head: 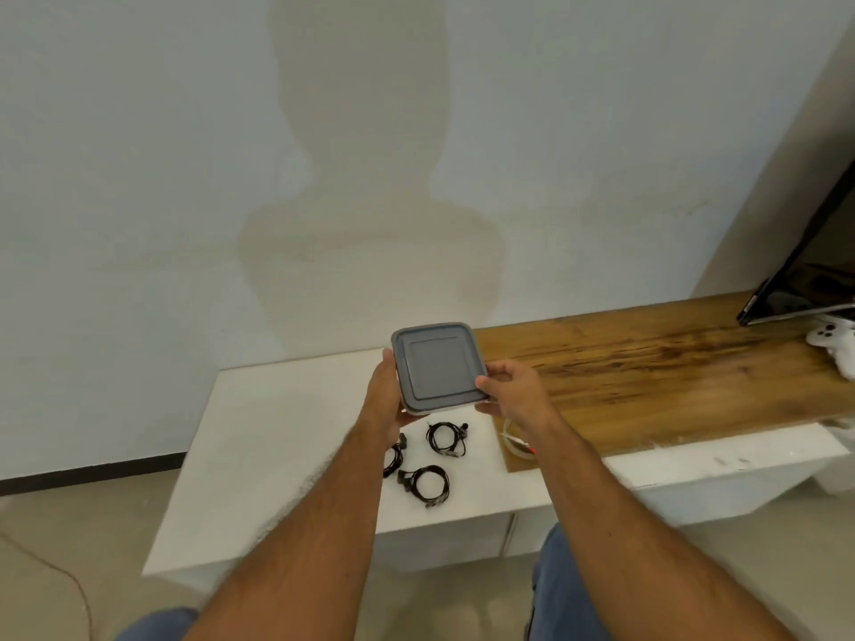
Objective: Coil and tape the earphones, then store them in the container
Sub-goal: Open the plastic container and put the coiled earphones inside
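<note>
I hold a square container (437,367) with a grey lid above the white cabinet top (287,409). My left hand (384,395) grips its left side, and my right hand (513,390) grips its right edge with the thumb on the lid. Three coiled black earphones lie on the white surface below: one (445,438) under the container, one (425,485) nearer to me, and one (394,455) partly hidden by my left wrist. A roll of clear tape (518,444) sits under my right wrist, mostly hidden.
A wooden board (647,372) covers the right part of the cabinet. A dark screen (805,289) leans at the far right, with a white game controller (833,344) beside it. A wall stands behind; my knees show at the bottom.
</note>
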`<state>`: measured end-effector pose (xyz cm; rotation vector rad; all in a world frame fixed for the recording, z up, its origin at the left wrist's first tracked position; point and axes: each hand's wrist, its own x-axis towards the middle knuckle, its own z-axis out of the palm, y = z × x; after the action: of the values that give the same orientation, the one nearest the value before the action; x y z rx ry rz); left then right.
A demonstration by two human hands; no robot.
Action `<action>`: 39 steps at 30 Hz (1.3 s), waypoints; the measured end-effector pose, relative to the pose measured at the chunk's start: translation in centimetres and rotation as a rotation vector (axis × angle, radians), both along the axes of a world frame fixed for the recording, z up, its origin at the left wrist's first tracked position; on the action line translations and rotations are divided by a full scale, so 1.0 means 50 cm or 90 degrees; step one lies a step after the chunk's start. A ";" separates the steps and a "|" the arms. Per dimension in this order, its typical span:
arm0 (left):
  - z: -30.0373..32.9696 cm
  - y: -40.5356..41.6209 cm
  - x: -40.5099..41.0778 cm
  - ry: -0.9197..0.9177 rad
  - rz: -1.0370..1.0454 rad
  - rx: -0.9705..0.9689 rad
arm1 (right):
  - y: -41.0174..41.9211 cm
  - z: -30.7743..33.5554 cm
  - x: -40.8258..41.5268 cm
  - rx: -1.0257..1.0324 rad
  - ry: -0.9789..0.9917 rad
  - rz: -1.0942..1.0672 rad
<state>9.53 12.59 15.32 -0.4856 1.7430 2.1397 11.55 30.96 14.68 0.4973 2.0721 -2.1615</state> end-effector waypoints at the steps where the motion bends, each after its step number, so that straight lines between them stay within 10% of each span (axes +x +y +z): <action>1: 0.009 -0.018 0.021 -0.006 -0.005 0.041 | -0.018 0.011 0.021 0.002 0.001 0.018; 10: 0.022 -0.162 0.165 0.000 -0.029 0.079 | -0.122 0.073 0.124 0.161 -0.063 0.203; 19: -0.007 -0.256 0.234 -0.014 -0.089 0.018 | -0.272 0.148 0.097 0.607 0.224 0.410; 39: -0.032 -0.289 0.217 -0.111 -0.110 0.117 | -0.379 0.083 0.057 0.503 0.185 0.555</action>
<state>20.38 -1.85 13.72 -0.4392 1.4251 2.0452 14.42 12.02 18.85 -0.6264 2.5374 -0.9381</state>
